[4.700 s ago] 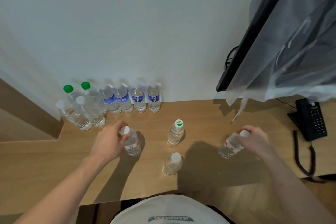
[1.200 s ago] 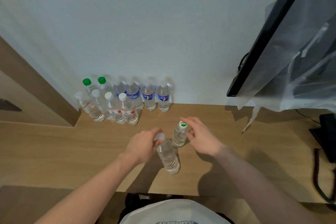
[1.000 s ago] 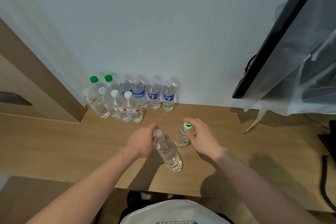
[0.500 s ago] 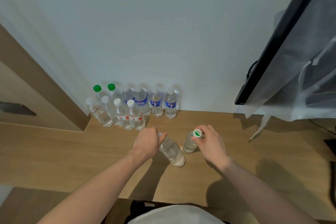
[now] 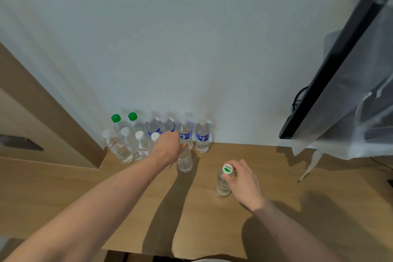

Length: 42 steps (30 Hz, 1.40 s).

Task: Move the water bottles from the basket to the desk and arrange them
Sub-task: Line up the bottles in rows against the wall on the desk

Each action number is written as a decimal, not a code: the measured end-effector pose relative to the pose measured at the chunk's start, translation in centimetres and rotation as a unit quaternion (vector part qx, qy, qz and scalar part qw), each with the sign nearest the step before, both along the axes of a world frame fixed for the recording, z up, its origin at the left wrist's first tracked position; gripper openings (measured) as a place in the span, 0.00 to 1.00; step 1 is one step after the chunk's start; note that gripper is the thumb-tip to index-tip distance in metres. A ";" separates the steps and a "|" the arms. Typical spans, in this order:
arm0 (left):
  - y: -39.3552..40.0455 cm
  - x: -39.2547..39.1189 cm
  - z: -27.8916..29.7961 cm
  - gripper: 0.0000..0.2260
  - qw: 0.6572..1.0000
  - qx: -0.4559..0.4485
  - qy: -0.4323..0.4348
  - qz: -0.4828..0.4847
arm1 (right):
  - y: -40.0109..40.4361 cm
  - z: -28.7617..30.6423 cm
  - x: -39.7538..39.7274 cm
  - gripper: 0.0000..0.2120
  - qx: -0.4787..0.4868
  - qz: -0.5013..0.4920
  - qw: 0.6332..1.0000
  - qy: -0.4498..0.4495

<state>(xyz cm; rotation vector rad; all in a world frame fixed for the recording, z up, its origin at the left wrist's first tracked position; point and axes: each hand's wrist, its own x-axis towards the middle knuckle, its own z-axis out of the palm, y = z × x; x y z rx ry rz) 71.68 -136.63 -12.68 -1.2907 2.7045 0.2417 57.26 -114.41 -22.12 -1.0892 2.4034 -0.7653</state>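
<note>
Since half a second ago our left hand point(image 5: 168, 148) has carried its clear plastic water bottle point(image 5: 184, 160) up-frame to the bottle rows point(image 5: 153, 136) at centre-left, still gripping it; our right hand point(image 5: 242, 178) grips the green-and-white-capped bottle point(image 5: 224, 181) lower right on the wooden desk point(image 5: 297, 208), next to place.

A plain pale wall point(image 5: 170, 38) was seen behind a wooden desk point(image 5: 276, 208). A black screen point(image 5: 331, 66), draped in clear plastic sheeting point(image 5: 370, 95), was mounted at right.
</note>
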 end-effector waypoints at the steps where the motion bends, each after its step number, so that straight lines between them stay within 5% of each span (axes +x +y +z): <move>1: -0.4 -0.2 0.1 0.17 1.000 0.000 -0.004 0.000 | -0.1 0.0 -0.1 0.10 0.001 0.003 1.000 0.001; 26: -4.2 0.4 -2.1 0.16 0.999 0.048 -0.006 -0.024 | -15.2 3.4 -1.4 0.12 0.016 0.111 0.993 0.038; 42: -3.7 0.4 -4.0 0.18 0.998 0.056 0.021 -0.023 | -15.3 3.2 -0.9 0.08 -0.010 0.106 0.994 0.002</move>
